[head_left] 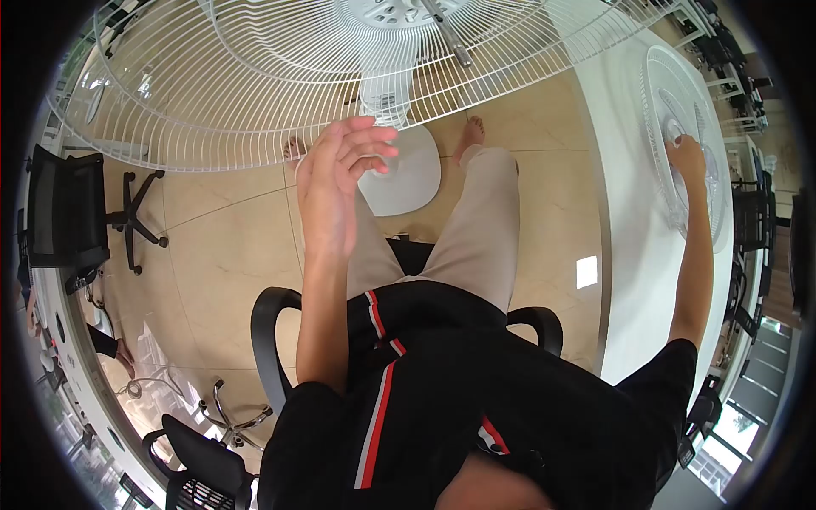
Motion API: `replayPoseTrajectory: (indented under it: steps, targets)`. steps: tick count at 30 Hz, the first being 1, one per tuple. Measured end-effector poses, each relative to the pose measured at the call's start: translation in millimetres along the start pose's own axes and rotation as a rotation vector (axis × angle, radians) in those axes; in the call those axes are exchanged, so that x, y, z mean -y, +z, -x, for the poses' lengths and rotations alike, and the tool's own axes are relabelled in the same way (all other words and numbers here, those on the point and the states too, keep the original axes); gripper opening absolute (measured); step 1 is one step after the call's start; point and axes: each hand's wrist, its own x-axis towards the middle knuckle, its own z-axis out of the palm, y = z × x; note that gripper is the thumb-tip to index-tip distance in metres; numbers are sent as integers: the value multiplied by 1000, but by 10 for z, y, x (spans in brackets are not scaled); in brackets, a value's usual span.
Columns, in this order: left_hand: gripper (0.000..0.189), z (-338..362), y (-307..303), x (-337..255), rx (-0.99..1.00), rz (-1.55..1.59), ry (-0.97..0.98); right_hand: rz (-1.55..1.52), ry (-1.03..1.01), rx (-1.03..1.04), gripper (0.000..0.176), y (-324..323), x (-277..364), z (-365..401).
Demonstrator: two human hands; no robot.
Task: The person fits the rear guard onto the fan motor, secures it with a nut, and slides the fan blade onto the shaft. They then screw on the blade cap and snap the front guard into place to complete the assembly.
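My left grip [344, 166], loosely curled and empty, is near the white wire grille [280, 102]; farther, my right grip [688, 159], clenched or not I cannot tell, touches a ribbed fan part [676, 102] along the right edge of the tabletop [637, 255], probably light, stiff, crackable, best held by its rim.

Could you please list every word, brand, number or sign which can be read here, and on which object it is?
I can read no text in this picture.
Label on the fan stand: small marks, too small and blurred to read.
Fan cover under the right hand: no legible text.
Shirt: stripes, no legible words.
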Motion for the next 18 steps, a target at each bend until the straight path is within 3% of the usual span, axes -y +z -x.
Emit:
replayPoseTrajectory:
  steps: [4, 10, 13, 18]
  targets:
    - [42, -56, 110, -53, 57, 4, 4, 15, 111, 36, 51, -189, 181, 169]
    - [42, -25, 16, -25, 60, -6, 0, -45, 60, 169, 57, 69, -99, -8]
    - [42, 5, -56, -6, 72, -25, 0, -39, 37, 53, 54, 275, -264, -68]
    - [40, 19, -41, 43, 141, -31, -29, -8, 40, 130, 48, 319, -432, -184]
